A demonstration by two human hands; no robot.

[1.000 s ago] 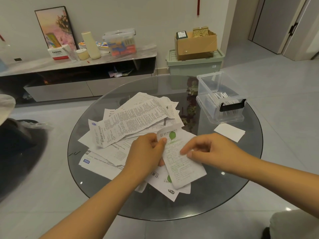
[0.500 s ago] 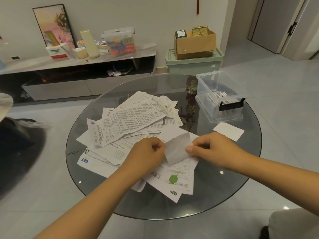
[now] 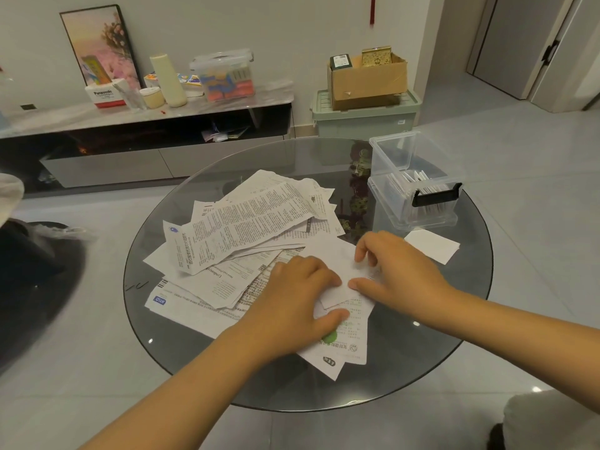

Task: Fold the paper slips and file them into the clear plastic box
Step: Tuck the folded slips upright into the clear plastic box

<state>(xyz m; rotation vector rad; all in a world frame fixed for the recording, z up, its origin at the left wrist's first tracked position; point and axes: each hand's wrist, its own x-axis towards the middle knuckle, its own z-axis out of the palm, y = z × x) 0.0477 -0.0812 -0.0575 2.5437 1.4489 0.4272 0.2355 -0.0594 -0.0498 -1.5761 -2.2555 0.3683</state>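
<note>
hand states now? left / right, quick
Left hand: curled fingers pressing the folded slip down; pinch or press, cannot tell.
Right hand: thumb and fingertips on same slip; grip cannot be told.
</note>
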